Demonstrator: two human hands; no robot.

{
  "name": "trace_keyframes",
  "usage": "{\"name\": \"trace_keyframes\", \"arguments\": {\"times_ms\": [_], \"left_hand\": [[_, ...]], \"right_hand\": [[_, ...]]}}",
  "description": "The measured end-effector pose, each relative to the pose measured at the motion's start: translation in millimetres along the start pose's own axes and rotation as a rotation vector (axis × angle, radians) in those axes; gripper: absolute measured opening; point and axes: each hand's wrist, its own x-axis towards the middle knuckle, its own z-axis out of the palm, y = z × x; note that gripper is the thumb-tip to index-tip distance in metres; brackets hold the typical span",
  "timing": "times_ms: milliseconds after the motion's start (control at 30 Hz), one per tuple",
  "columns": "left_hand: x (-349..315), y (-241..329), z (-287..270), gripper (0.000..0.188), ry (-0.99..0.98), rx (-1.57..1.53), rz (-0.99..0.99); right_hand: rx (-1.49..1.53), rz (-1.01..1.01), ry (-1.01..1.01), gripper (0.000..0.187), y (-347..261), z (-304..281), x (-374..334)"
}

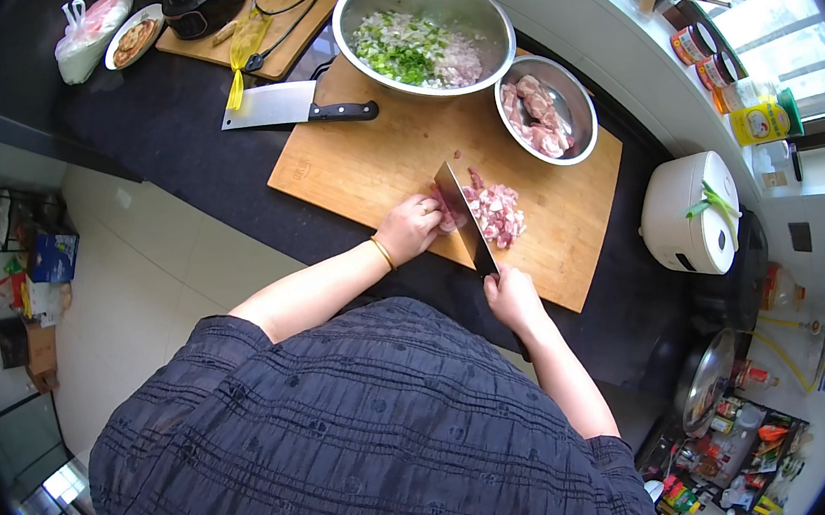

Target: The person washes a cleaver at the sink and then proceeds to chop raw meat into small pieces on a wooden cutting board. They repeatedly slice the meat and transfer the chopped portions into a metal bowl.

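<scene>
My right hand (512,299) is closed round the dark handle of a cleaver (466,217), whose blade stands on edge on a wooden cutting board (364,177). Left of the blade, my left hand (409,228) presses a piece of raw meat (446,216) to the board with its fingers bent. Against the blade's right side lies a heap of diced raw meat (498,213). Larger chunks of meat (536,119) sit in a small steel bowl (582,104) at the board's far right. A big steel bowl (497,12) behind holds chopped green onion (401,48) and minced pieces.
A second cleaver (271,104) lies flat at the board's far left corner. Beyond it are another board (303,28) with a black appliance (205,5) and cord, a plate of flatbreads (136,40) and a plastic bag (93,35). A white rice cooker (680,214) stands right.
</scene>
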Motion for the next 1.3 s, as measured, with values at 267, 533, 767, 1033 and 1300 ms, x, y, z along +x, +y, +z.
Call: {"name": "trace_keyframes", "arguments": {"times_ms": [267, 533, 767, 1033, 1300], "left_hand": [[3.8, -1.3, 3.9, 0.019, -0.01, -0.018, -0.004], [6.3, -4.1, 2.0, 0.019, -0.005, 0.011, 0.004], [2.2, -1.2, 4.9, 0.019, 0.009, 0.023, -0.009], [5.0, 2.7, 7.0, 0.019, 0.017, -0.015, -0.003], [1.3, 2.7, 7.2, 0.018, 0.014, 0.011, 0.003]], "right_hand": [[-0.007, -0.014, 0.007, 0.015, -8.2, 0.6, 12.1], [-0.063, -0.041, 0.078, 0.018, -30.4, 12.1, 55.7], [-0.072, 0.001, -0.036, 0.015, 5.5, 2.8, -2.6], [-0.085, 0.025, 0.049, 0.019, -29.1, 23.4, 66.5], [0.042, -0.027, 0.036, 0.019, 9.7, 20.2, 14.2]]}}
